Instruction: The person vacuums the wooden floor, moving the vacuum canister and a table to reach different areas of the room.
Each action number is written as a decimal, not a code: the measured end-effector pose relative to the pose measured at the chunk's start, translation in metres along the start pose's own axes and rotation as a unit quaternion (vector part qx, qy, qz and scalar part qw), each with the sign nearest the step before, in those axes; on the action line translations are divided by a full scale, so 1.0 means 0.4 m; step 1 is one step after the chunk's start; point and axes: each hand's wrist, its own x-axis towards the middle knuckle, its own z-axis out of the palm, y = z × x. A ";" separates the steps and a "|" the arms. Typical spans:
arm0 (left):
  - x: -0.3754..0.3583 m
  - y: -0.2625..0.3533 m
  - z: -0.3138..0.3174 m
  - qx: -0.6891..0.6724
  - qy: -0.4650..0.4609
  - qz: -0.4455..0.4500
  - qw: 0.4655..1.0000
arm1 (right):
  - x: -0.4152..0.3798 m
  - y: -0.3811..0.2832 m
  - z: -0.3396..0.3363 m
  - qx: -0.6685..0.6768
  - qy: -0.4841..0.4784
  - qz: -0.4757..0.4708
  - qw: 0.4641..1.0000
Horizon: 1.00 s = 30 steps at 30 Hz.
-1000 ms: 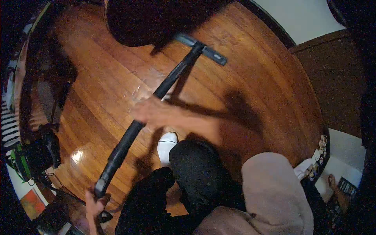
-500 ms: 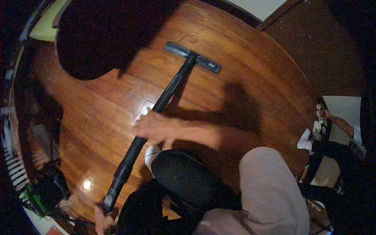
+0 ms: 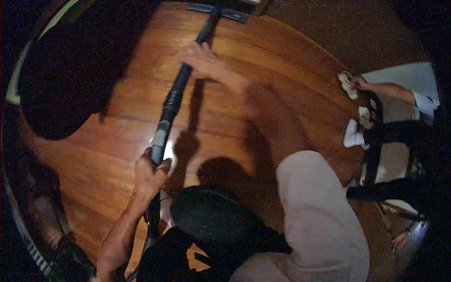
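Observation:
A black vacuum cleaner wand (image 3: 174, 91) slants up across the wooden floor to a wide, flat floor head (image 3: 230, 15) at the top edge. My right hand (image 3: 199, 58), its arm coming from a light grey sleeve, is closed round the tube below the floor head. At the lower, handle end with its grey panel, my left hand (image 3: 152, 171) is wrapped round the grip. A dark hose (image 3: 152, 225) runs down from that end beside my left forearm. A rounded black shape (image 3: 211, 214) lies below my hands; I cannot make out what it is.
Glossy wooden floor (image 3: 235, 56) carries shadows of my arms. A large dark rounded object (image 3: 70, 70) fills the upper left. At right, another person's hand (image 3: 361, 83) is by pale shoes, with a white-socked foot (image 3: 353, 134) nearby. A brown surface (image 3: 329, 37) borders the floor.
The wand and floor head have moved up and away, with both hands on them. My left hand has risen from the bottom edge. The view has shifted somewhat.

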 end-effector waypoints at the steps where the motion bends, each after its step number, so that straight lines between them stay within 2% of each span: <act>1: 0.002 -0.033 0.008 -0.011 0.018 0.027 0.999 | -0.012 -0.017 -0.029 0.024 -0.010 -0.002 1.000; 2: 0.004 -0.090 0.001 0.020 0.026 0.047 0.998 | -0.029 -0.053 -0.052 0.050 -0.019 -0.002 0.999; 4: -0.094 -0.086 -0.055 -0.039 -0.005 0.016 0.999 | -0.055 -0.135 -0.022 -0.015 0.027 -0.004 1.000; 6: -0.228 -0.143 -0.135 -0.024 -0.016 -0.106 0.994 | -0.104 -0.262 0.012 0.043 0.082 -0.049 0.994; 8: -0.439 -0.241 -0.210 -0.028 0.032 -0.194 0.980 | -0.171 -0.466 0.030 0.076 0.109 -0.074 0.988; 10: -0.604 -0.288 -0.288 0.001 0.059 -0.242 0.969 | -0.257 -0.651 -0.039 0.188 0.189 -0.153 0.952; 12: -0.726 -0.288 -0.333 0.025 0.076 -0.290 0.954 | -0.276 -0.748 -0.089 0.343 0.020 -0.279 0.897; 13: -0.772 -0.289 -0.350 0.032 0.084 -0.303 0.949 | -0.280 -0.767 -0.113 0.350 0.024 -0.289 0.891; 15: -0.825 -0.278 -0.381 0.045 0.088 -0.313 0.945 | -0.287 -0.769 -0.150 0.414 -0.187 -0.265 0.850; 16: -0.834 -0.268 -0.392 0.053 0.086 -0.309 0.946 | -0.299 -0.763 -0.149 0.414 -0.187 -0.270 0.849; 18: -0.817 -0.236 -0.404 0.070 0.075 -0.287 0.952 | -0.316 -0.716 -0.127 0.428 -0.040 -0.191 0.882; 20: -0.767 -0.221 -0.388 0.097 0.054 -0.230 0.967 | -0.342 -0.637 -0.101 0.454 0.084 -0.186 0.867; 23: -0.603 -0.145 -0.316 0.195 0.017 -0.135 0.971 | -0.401 -0.443 -0.094 0.293 0.005 -0.107 0.950; 24: -0.535 -0.120 -0.301 0.228 -0.012 -0.182 0.957 | -0.419 -0.361 -0.095 0.275 0.032 -0.107 0.955; 25: -0.489 -0.092 -0.284 0.226 -0.012 -0.186 0.956 | -0.437 -0.280 -0.096 0.256 0.059 -0.106 0.959; 27: -0.430 -0.065 -0.268 0.102 -0.119 -0.085 0.984 | -0.434 -0.233 -0.130 0.246 0.003 -0.094 0.965; 28: -0.442 -0.109 -0.296 0.099 -0.122 -0.085 0.984 | -0.424 -0.242 -0.136 0.250 -0.025 -0.093 0.963; 29: -0.494 -0.173 -0.337 0.017 -0.052 -0.107 0.993 | -0.425 -0.287 -0.133 0.247 -0.001 -0.089 0.965; 30: -0.522 -0.182 -0.374 0.016 0.009 -0.089 0.996 | -0.393 -0.325 -0.109 0.246 0.022 -0.080 0.966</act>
